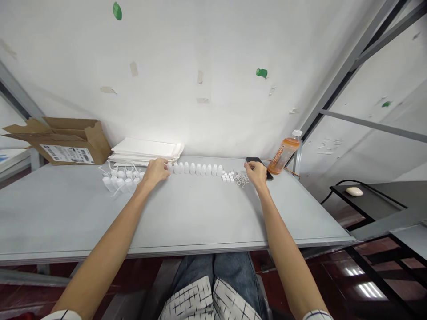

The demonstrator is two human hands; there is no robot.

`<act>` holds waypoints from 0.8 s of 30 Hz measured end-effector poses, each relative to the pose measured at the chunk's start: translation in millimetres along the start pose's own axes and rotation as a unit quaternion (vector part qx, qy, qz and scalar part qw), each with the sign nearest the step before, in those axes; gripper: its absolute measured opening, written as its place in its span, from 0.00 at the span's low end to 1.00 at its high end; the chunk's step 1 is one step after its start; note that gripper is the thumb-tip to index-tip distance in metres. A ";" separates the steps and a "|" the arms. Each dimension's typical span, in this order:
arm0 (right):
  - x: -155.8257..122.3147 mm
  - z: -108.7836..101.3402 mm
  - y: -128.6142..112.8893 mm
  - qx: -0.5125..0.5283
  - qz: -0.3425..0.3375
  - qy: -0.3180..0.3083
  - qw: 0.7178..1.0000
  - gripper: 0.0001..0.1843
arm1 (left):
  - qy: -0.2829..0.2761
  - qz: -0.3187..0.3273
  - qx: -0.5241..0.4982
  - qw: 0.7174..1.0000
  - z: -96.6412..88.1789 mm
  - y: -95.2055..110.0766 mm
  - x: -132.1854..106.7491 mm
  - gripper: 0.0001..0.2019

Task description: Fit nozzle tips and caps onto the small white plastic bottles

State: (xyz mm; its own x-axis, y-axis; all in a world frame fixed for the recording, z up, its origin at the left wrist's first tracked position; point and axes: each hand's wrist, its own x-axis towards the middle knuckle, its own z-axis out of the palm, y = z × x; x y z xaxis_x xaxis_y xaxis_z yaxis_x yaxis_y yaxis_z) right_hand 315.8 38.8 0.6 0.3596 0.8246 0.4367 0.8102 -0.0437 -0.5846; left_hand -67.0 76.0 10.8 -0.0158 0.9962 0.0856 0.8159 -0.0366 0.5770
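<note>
My left hand (156, 173) sits at the left end of a row of small white plastic bottles (196, 169), its fingertips at or against the first bottle. Behind that hand, a loose cluster of white bottles with thin white cords (118, 181) lies on the grey table (76, 213). My right hand (256, 173) rests over a black phone (269, 176), which it mostly hides. Just left of that hand lie a tangle of white loops (242, 179) and a small group of white caps (227, 177). Neither hand shows a clear grip.
An open cardboard box (63, 142) and a stack of white paper bags (145, 151) stand along the wall. An orange drink bottle (284, 153) lies at the far right corner. A computer mouse (354, 191) sits on a dark shelf to the right.
</note>
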 end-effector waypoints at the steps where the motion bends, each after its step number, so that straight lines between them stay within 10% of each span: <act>1: -0.1 0.3 0.3 0.000 0.000 0.000 1.000 0.16 | -0.002 0.002 0.001 1.000 -0.4 0.3 -0.5 0.32; 11: -1.6 -1.3 -1.0 -0.001 0.011 -0.011 1.000 0.16 | -0.006 0.005 0.037 0.999 -7.0 3.5 -7.6 0.31; 24: -1.2 0.0 -1.0 -0.001 0.015 -0.013 1.000 0.15 | 0.219 0.070 0.081 0.970 -78.7 21.5 -45.7 0.14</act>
State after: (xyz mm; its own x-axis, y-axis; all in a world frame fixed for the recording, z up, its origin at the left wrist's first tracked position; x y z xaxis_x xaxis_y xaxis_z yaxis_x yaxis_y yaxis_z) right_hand 314.6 37.9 0.6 0.3717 0.8375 0.4006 0.8000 -0.0700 -0.5959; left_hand -94.2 23.5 83.3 -0.1121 0.8522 0.5111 0.9077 -0.1215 0.4017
